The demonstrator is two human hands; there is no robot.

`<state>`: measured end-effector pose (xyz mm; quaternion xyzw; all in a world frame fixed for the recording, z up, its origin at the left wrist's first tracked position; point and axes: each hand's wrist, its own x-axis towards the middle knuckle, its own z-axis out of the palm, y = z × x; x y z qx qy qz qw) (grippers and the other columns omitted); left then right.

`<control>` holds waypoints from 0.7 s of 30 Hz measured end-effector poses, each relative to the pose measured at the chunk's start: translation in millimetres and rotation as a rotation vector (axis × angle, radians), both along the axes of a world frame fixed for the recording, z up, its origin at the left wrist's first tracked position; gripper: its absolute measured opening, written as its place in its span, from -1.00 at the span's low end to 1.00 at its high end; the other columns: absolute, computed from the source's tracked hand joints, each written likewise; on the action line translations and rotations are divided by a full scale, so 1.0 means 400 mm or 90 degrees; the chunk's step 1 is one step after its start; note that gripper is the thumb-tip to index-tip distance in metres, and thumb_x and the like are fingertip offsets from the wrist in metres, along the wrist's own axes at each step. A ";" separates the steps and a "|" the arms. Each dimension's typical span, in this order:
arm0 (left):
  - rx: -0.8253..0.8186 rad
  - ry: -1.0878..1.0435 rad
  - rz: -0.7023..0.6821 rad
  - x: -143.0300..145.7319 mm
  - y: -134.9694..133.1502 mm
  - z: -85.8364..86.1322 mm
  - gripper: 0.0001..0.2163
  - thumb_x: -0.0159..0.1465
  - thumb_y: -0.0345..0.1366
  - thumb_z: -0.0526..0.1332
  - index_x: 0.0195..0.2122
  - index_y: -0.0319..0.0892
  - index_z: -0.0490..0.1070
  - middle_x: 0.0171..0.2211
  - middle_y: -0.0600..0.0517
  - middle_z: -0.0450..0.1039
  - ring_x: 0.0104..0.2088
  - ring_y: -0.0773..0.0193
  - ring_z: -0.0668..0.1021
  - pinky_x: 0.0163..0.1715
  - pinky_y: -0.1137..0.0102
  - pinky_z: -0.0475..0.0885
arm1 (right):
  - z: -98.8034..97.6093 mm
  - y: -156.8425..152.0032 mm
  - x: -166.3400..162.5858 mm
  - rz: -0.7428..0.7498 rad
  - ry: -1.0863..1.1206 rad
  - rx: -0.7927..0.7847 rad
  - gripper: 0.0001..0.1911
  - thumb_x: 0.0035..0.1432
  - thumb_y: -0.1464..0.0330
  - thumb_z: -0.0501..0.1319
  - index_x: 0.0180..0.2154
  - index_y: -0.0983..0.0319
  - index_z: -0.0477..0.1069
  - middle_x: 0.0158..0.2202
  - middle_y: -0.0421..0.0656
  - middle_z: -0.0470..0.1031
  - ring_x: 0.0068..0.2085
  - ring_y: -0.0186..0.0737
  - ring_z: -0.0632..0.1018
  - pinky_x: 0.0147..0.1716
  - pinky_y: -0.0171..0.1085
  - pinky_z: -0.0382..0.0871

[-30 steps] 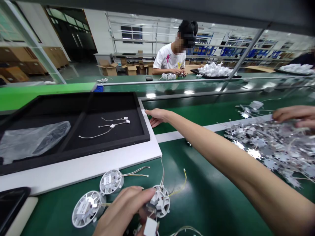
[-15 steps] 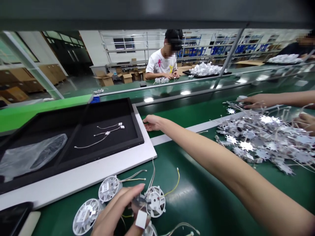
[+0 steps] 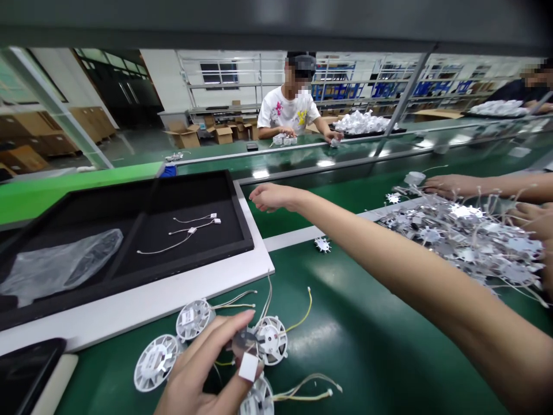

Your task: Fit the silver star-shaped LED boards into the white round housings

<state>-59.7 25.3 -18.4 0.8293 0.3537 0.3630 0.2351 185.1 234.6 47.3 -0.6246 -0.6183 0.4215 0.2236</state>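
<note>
My left hand (image 3: 203, 369) is at the bottom centre, thumb and fingers closed on a shiny star-shaped metal plate (image 3: 245, 344) with a white square pad (image 3: 249, 367) by the thumb. Around it on the green table lie several white round fan-like housings (image 3: 156, 362) with thin wires, one housing (image 3: 274, 341) just right of the plate. My right arm stretches far forward. My right hand (image 3: 271, 197) hovers beyond the right end of the black tray (image 3: 242, 249), fingers loosely bent and partly apart, with nothing visible in them.
Three small wired pieces (image 3: 192, 230) and a clear plastic bag (image 3: 64, 268) lie in the tray. One star plate (image 3: 322, 245) rests by a pale strip. At right, a co-worker's hands (image 3: 453, 185) touch a heap of star plates (image 3: 470, 236). A dark device (image 3: 30, 374) lies lower left.
My right hand has lifted slightly from beside the tray's end. My left hand keeps its hold. The person opposite has reached an arm to the right. A co-worker's hand has shifted by a white cup.
</note>
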 end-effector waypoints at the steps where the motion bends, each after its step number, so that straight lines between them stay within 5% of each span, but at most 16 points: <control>1: -0.018 0.000 0.019 -0.001 -0.003 -0.001 -0.59 0.34 -0.33 0.26 0.17 0.22 0.40 -0.19 0.15 0.59 -0.23 0.29 0.67 -0.31 0.59 0.58 | 0.011 -0.021 0.019 0.021 -0.031 0.031 -0.74 0.37 0.32 0.27 0.04 0.26 0.48 0.05 -0.05 0.54 0.00 -0.11 0.58 0.04 -0.03 0.50; 6: -0.216 -0.038 0.131 0.012 -0.024 0.003 -0.69 0.32 -0.12 0.27 0.09 0.16 0.52 -0.01 0.11 0.57 -0.09 0.19 0.62 -0.15 0.44 0.56 | 0.015 -0.168 0.123 0.081 -0.175 0.121 -0.77 0.28 0.54 0.22 -0.07 0.32 0.59 0.09 0.09 0.58 0.14 0.13 0.53 0.22 0.02 0.31; 10: -0.403 -0.098 0.132 0.019 -0.024 0.013 -0.63 0.29 -0.06 0.31 0.12 0.11 0.50 -0.08 0.07 0.56 -0.10 0.16 0.60 -0.11 0.39 0.52 | 0.007 -0.335 0.108 0.152 -0.146 0.194 -0.67 0.45 0.33 0.07 0.07 0.24 0.53 0.12 -0.04 0.58 0.11 -0.03 0.57 0.14 -0.10 0.41; 14: -0.474 -0.184 0.035 0.021 -0.019 0.013 -0.68 0.31 -0.10 0.35 0.07 0.05 0.50 -0.17 0.05 0.56 -0.11 0.19 0.60 -0.15 0.46 0.55 | -0.003 -0.475 0.019 0.339 0.007 0.342 -0.51 0.33 0.17 0.30 0.20 0.23 0.43 0.30 0.00 0.41 0.29 -0.01 0.43 0.26 -0.11 0.31; 17: -0.538 -0.249 -0.032 0.021 -0.018 0.012 -0.70 0.35 -0.09 0.35 0.08 0.07 0.48 -0.04 0.05 0.57 -0.05 0.24 0.61 -0.06 0.49 0.55 | -0.025 -0.512 -0.029 0.366 0.085 0.242 -0.66 0.36 0.26 0.27 0.12 0.20 0.49 -0.03 -0.09 0.65 -0.06 -0.19 0.64 -0.10 -0.30 0.48; 21: -0.648 -0.308 -0.039 0.017 -0.019 0.015 -0.60 0.26 -0.12 0.47 0.10 0.09 0.49 0.07 0.07 0.56 0.04 0.23 0.60 0.01 0.53 0.53 | -0.055 -0.512 -0.037 0.249 0.147 0.123 -0.82 0.33 0.26 0.31 -0.15 0.23 0.58 -0.40 -0.25 0.59 -0.43 -0.39 0.52 -0.46 -0.42 0.29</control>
